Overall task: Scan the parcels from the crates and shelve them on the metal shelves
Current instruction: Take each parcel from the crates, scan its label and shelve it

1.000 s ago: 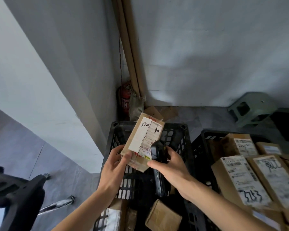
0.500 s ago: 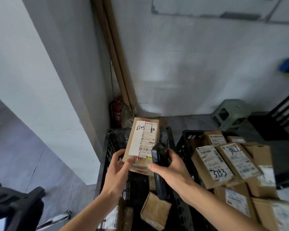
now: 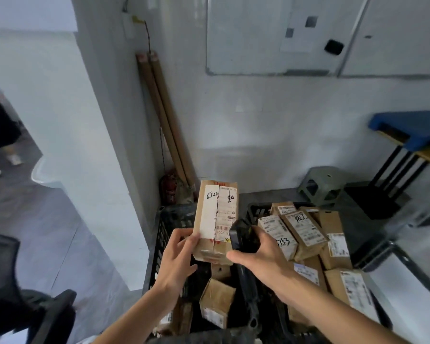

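- While the left hand (image 3: 178, 254) holds a brown parcel (image 3: 215, 219) upright above the left crate (image 3: 169, 234), its thumb and fingers (image 3: 185, 242) are clamped on the parcel's lower left edge — the label faces the camera.
- Held in the right hand (image 3: 260, 254), a black scanner (image 3: 242, 238) sits just beside the printed barcode low on the label; the fingers there are wrapped round the scanner's body. Its head seems to touch the parcel's right edge, though I cannot tell for sure.
- Judged from the one head view, the step in hand is the scan of this parcel; whether the code has registered cannot be told, as no screen or beam shows.
- Handwritten marks already stand on the label, and on those of parcels in the right crate (image 3: 257, 209), so some sorting looks done.
- Left to do is plenty — the right crate is heaped with labelled parcels (image 3: 305, 232), and a small box (image 3: 216, 300) lies with others low in the left crate.
- No metal shelves show here, so nothing shelved can be counted; this parcel has not yet gone to a shelf.
- Behind the crates stand a green stool (image 3: 320, 184) and two cardboard tubes (image 3: 164, 120) leaning in the corner.
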`<state>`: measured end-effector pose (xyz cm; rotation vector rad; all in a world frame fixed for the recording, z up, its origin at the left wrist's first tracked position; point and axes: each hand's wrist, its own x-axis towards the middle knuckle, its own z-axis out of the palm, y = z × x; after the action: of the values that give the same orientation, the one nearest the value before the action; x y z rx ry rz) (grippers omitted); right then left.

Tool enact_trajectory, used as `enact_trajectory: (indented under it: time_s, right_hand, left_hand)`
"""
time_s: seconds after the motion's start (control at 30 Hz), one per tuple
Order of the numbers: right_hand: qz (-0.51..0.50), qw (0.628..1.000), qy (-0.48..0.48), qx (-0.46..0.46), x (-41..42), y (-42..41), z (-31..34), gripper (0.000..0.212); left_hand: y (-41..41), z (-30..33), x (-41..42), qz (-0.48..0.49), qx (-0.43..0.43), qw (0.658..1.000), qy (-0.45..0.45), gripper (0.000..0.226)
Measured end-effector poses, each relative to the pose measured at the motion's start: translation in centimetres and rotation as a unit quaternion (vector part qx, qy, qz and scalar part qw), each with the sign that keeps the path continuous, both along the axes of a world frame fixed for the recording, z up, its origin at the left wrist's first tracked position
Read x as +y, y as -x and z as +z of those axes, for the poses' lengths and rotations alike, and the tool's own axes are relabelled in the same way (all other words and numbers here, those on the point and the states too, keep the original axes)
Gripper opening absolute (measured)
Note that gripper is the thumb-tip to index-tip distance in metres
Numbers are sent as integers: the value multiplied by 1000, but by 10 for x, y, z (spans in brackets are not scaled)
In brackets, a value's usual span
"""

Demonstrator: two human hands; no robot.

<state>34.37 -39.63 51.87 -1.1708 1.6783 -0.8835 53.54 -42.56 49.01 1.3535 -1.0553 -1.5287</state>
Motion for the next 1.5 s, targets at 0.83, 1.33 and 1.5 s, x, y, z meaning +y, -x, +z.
enact_trajectory:
  time_s: [0.83, 1.33, 1.5]
  right_hand:
    - [-166, 984, 69, -11, 233, -4, 154, 37]
    - [-297, 949, 100, 44, 475, 120, 242, 56]
    - [-339, 933, 87, 89, 580, 158, 257, 47]
  left_hand:
    - [11, 151, 160, -237, 60, 968, 59, 53]
    - [181, 227, 327, -444, 71, 885, 122, 72]
    - [234, 239, 419, -471, 79, 869, 126, 62]
